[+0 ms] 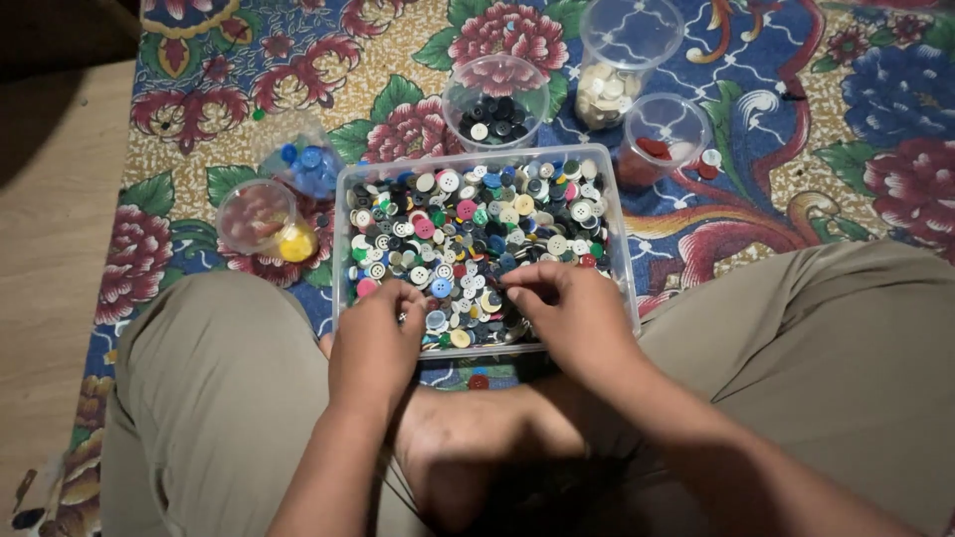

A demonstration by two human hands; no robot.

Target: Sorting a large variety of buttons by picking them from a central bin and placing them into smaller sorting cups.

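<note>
Both hands down in the button box.

Clear plastic box [343, 234] of mixed buttons [477, 229] sits between the knees; left hand [376, 338] and right hand [569, 313] rest curled at its near edge, fingertips in the buttons, any hold hidden.

You view a dim, warm-lit scene. Light falls brightest on the button tray [483, 249] and floral cloth [796, 149]; the lower centre lies in deep shadow. Expect soft focus, slight noise, and dark upper-left corner.
</note>
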